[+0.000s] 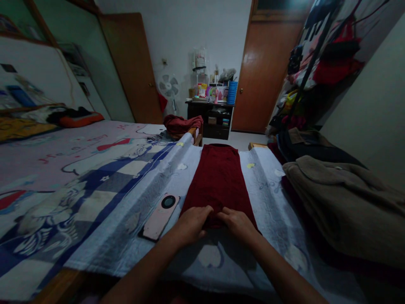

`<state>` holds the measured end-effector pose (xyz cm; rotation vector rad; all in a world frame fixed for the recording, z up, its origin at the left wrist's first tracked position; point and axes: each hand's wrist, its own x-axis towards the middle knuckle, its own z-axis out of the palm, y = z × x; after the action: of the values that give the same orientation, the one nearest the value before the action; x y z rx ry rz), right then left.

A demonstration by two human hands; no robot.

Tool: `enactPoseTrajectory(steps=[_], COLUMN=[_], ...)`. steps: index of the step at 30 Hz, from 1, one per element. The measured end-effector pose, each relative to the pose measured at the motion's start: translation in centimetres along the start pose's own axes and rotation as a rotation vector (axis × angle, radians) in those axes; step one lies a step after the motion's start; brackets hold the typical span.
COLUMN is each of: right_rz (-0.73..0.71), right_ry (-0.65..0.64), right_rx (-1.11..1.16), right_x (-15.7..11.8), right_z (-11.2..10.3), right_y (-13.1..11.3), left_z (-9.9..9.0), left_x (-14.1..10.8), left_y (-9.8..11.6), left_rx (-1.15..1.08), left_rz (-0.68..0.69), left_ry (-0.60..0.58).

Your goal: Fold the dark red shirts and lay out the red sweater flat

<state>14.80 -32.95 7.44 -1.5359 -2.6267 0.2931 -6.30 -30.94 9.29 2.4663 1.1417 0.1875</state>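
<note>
A dark red garment point(218, 177) lies in a long, narrow strip down the middle of a light blue bedsheet point(262, 202). At its near end, my left hand point(194, 221) grips the cloth, thumb and fingers closed on the edge. Close beside it, my right hand point(236, 221) pinches the same near edge, with a small gap between the two hands. The fingertips are partly lost in the dark cloth. To the left of the garment rests a pink phone point(161, 215) with a round black camera ring, face down and not touched.
A brown fleece garment point(341, 194) tops a pile of folded clothes at right. On the left spreads a patterned bed cover point(95, 177). Farther back are a crumpled red cloth point(183, 123), a fan point(169, 86), a dark cabinet point(209, 126) and hanging clothes point(335, 67).
</note>
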Motion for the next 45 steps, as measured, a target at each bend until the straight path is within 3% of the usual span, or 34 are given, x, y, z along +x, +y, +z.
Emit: enactPoseTrajectory(steps=[7, 15, 28, 38, 45], right_rz=[0.006, -0.006, -0.030, -0.047, 0.041], right_ry=[-0.006, 0.031, -0.042, -0.086, -0.004], right_rx=[0.004, -0.042, 0.003, 0.121, 0.197], right_x=[-0.1, -1.4, -5.3, -3.2, -3.2], right_z=[-1.8, -2.6, -2.4, -3.9, -2.9], right_y=[-0.2, -1.1, -3.6, -2.1, -1.9], left_z=[-0.8, -0.3, -0.9, -1.9, -0.8], left_x=[-0.8, -1.8, -4.9, -1.9, -0.8], left_y=[-0.9, 0.0, 2.2, 3.5, 3.3], left_rx=[0.052, 0.039, -0.010, 0.091, 0.011], left_rz=[0.007, 0.023, 0.040, 0.029, 0.041], left_ry=[0.021, 0.058, -0.113, -0.115, -0.058])
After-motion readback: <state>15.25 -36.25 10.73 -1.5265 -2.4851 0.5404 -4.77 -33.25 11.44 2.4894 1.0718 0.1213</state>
